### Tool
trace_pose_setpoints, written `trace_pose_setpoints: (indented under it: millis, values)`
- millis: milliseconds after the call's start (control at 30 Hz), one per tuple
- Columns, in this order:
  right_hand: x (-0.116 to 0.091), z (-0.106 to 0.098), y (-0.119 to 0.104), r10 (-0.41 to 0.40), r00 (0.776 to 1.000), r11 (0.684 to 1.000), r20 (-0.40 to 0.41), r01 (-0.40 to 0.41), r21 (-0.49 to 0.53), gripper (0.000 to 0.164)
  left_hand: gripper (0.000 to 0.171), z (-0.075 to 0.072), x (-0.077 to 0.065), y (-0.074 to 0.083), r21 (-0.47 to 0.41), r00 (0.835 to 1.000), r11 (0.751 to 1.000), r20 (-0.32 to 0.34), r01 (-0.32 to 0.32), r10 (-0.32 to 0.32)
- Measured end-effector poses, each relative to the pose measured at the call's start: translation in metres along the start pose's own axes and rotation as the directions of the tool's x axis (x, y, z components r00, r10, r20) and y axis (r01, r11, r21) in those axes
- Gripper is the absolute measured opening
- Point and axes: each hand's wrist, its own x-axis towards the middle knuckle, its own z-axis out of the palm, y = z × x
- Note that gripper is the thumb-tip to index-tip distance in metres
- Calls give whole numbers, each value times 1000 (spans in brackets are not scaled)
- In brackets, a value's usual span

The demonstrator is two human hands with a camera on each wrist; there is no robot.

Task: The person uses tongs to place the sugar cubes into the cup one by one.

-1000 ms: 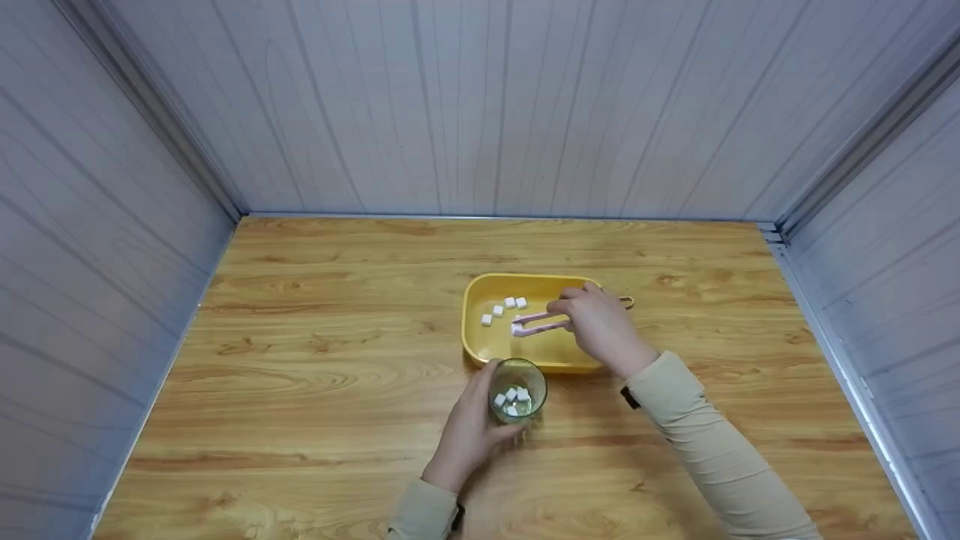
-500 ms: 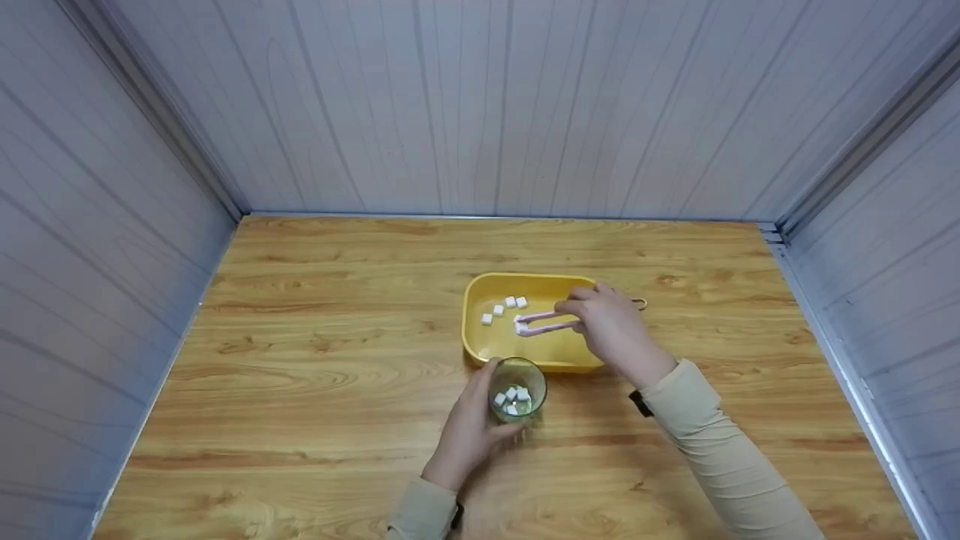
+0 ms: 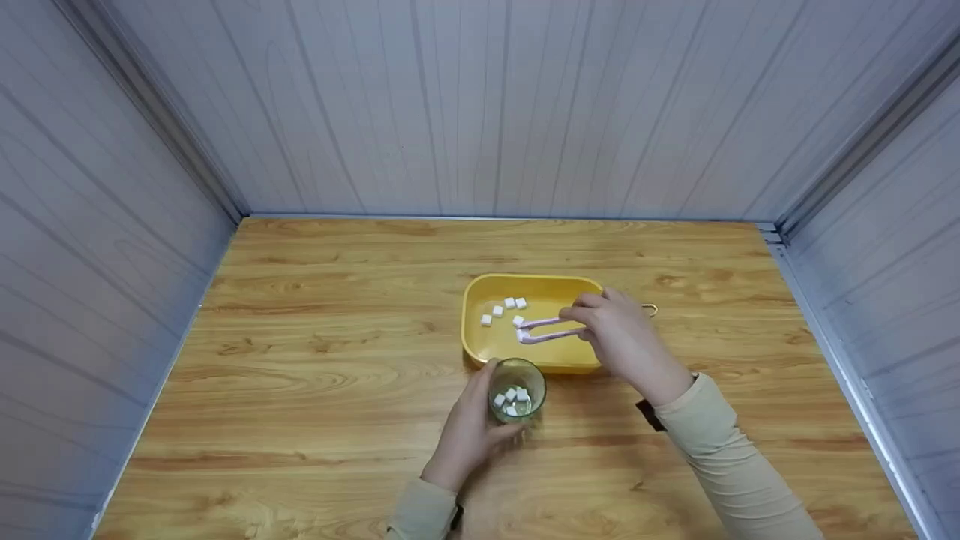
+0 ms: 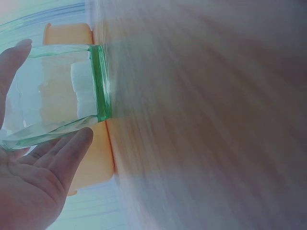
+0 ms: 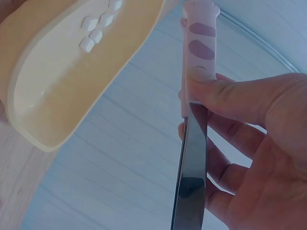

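My left hand [image 3: 469,431] holds a greenish clear glass [image 3: 538,373], its fingers and thumb around the sides. Several white cubes [image 3: 511,394] lie in the bottom of the glass. My right hand [image 3: 619,334] pinches a pair of tongs [image 5: 194,153] with metal arms and pink sleeves on the ends. The tongs' tips point left over a yellow tray [image 3: 491,360]. Beside the upper tip lies a white cube [image 3: 518,320], and several more cubes [image 5: 96,35] sit farther toward the tray's far left. The left wrist view shows the glass [image 4: 57,91] from its side.
Wood-grain tabletop [image 3: 322,337] surrounds the tray and glass. Pale panelled walls [image 3: 487,112] stand at the back and on both sides. The tray is just beyond the glass, and its right end is partly covered by the right hand.
My right hand and the tongs have shifted right and slightly toward me. The cube near the tips now shows beyond them. My left hand and the glass stay in place.
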Motion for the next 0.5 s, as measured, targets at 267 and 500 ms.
trace_pose_setpoints:
  millis: [267, 500]
  values:
    - [-10, -4, -6, -15, 1000, 1000, -9, 15, -1, 36, 97, 0, 1, 2, -8, 999, 999, 15, 36, -35]
    - [-16, -4, -13, -23, 999, 1000, 32, 23, 3, 36, 97, 1, 1, 1, -15, 999, 999, 13, 42, -41]
